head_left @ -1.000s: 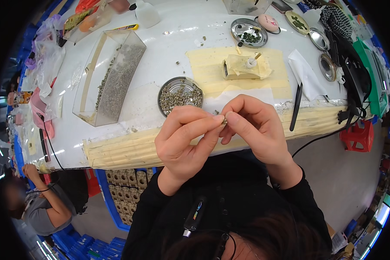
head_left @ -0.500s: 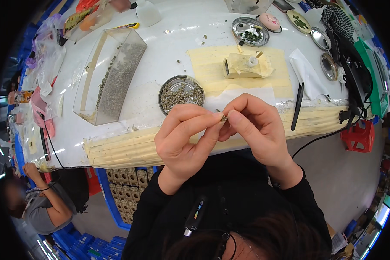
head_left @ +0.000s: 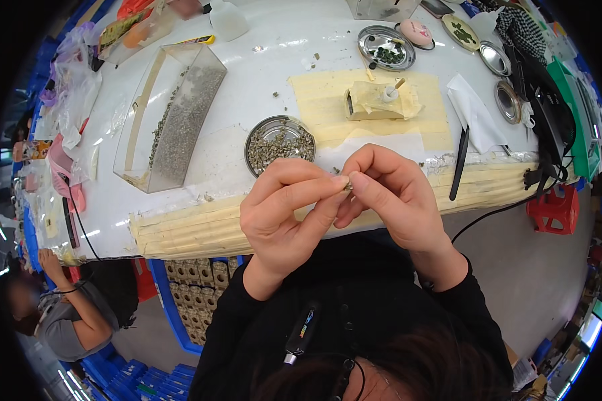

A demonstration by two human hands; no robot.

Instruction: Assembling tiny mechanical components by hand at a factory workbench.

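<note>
Going left to right: at 9 o'clock we see a clear plastic tray (head_left: pixel 171 117) with grey granules lying on the white table (head_left: pixel 261 67), well apart from our hands. Nearer centre, at 11 o'clock from the hands, sits a round metal dish (head_left: pixel 279 144) full of small greyish bits, just beyond our left hand (head_left: pixel 284 214). Left thumb and forefinger are pinched nearly closed on a tiny metal part (head_left: pixel 348 186), and our right hand (head_left: pixel 398 194) meets it from 3 o'clock, fingertips also closed onto the same part. So the part is held between both hands, above the table's taped front edge (head_left: pixel 201 227), not over the dish. Too small to tell its shape. At 12 o'clock is a tape-wrapped block (head_left: pixel 374 101) on a yellow mat; at 2 o'clock black tweezers (head_left: pixel 459 164) beside a white cloth (head_left: pixel 476 117). Risk as we judge it: the grip is fingertip-only on a very small piece, so any slip drops it past the edge onto lap or floor, hard to find. An elbow shift could also nudge the dish and spill it.
</note>
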